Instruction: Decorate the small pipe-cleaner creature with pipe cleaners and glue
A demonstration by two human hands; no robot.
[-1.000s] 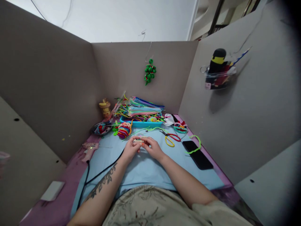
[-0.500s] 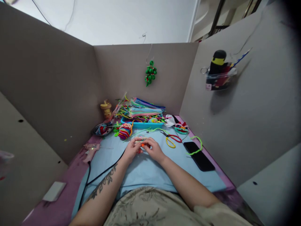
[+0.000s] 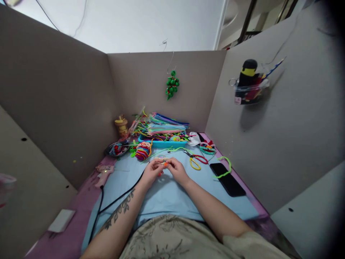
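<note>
Over the blue mat, my left hand and my right hand meet with bent fingers. Both pinch a small orange piece at their fingertips; its kind is too small to make out. A red-orange bit shows under the left fingers. Just beyond the fingertips is a pale, multicoloured item, partly covered by the fingers. Right of my hands lie scissors with one red and one yellow handle. A striped, multicoloured fuzzy piece sits beyond my left hand.
A blue tray heaped with pipe cleaners stands at the back. On the left are a pink glue gun with its cord and a bowl. A black phone lies right, under a green pipe cleaner. Grey panels enclose the table.
The orange piece and my right fingertips have shifted slightly to the right and up. Both hands stay together; the surrounding things have not moved.
</note>
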